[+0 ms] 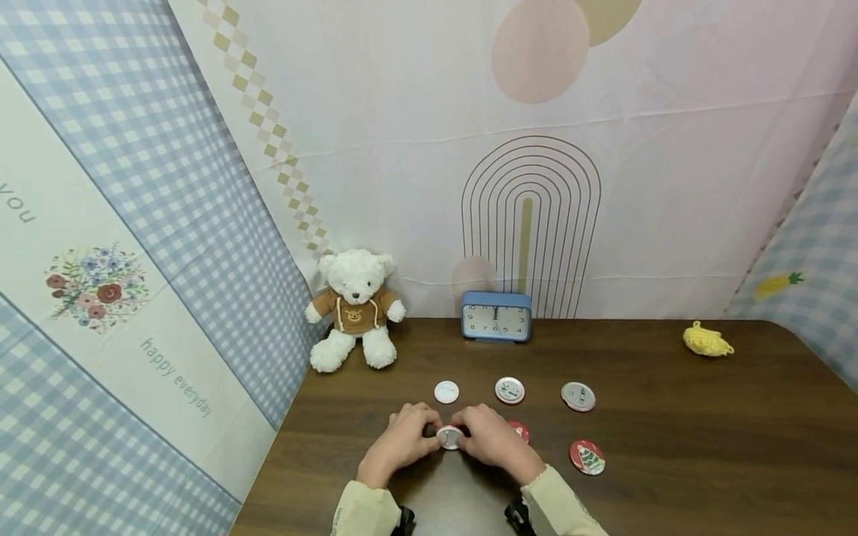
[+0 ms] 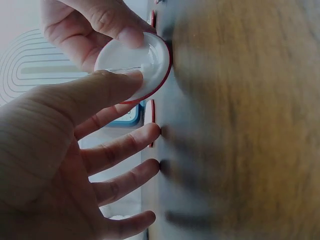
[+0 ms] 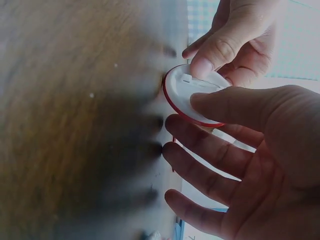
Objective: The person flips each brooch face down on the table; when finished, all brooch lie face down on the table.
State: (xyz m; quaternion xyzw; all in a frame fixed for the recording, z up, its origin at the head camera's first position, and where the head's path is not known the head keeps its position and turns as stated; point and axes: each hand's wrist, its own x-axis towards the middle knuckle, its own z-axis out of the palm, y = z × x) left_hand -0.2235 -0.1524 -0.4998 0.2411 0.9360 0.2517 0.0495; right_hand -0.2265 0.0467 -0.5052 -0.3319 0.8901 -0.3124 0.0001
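Had just one badge (image 1: 450, 438) pinched by thumb and forefinger of left hand (image 1: 404, 439) and right hand (image 1: 494, 438), with three others each kinda spread, near five more badges (image 1: 588, 457) on one table (image 1: 670, 447).

Dark wood-grain surface (image 1: 657, 432) spread under and around hands (image 1: 405, 439). Beyond them, pale wall cloth (image 1: 402, 193), printed with thin-lined arches (image 1: 526, 246), discs (image 1: 539, 52) and diamonds (image 1: 264, 97), hung lightly creased. Left of hands, blue-and-white gingham hanging (image 1: 147, 149) bore flowers (image 1: 103, 292) and lettering (image 1: 176, 378); right, gingham drape (image 1: 831, 238) showed pineapple (image 1: 773, 286). On hands' near side, pale sheen (image 1: 456, 499) lay.
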